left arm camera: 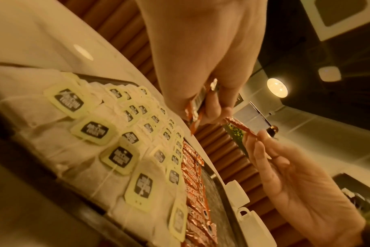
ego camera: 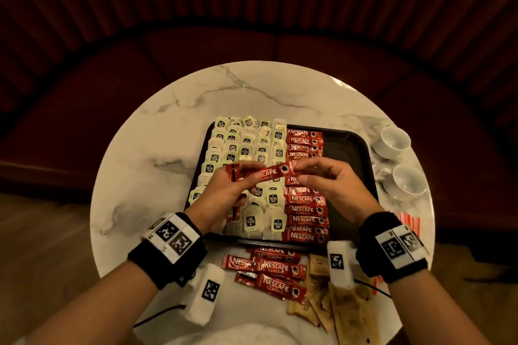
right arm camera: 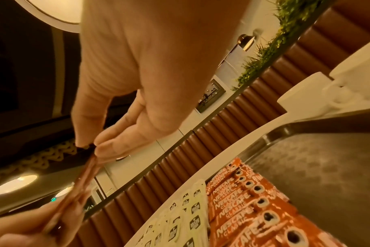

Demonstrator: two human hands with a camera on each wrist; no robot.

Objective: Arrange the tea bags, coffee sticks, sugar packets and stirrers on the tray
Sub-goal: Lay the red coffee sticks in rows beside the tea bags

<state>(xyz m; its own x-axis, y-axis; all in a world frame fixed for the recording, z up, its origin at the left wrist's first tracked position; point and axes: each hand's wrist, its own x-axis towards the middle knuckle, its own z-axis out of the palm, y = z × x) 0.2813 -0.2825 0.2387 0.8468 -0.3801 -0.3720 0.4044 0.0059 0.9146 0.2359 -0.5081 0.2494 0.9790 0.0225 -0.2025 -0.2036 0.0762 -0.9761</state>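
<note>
- Your left hand (ego camera: 224, 193) and right hand (ego camera: 333, 185) each pinch one end of a red coffee stick (ego camera: 269, 172), white-lettered with a cup print, held slanted above the tray (ego camera: 350, 145).
- Your left grip also holds further sticks.
- Tea bags (ego camera: 246, 154) fill the tray's left; coffee sticks (ego camera: 305, 213) form a column beside them.
- Loose sticks (ego camera: 269, 269) and brown sugar packets (ego camera: 344, 305) lie on the tabletop (ego camera: 173, 126).

My head camera looks steeply down on the desk (ego camera: 196, 98); both wrist cameras sit low, close, tilted upward, sharing the tray (ego camera: 347, 148).
</note>
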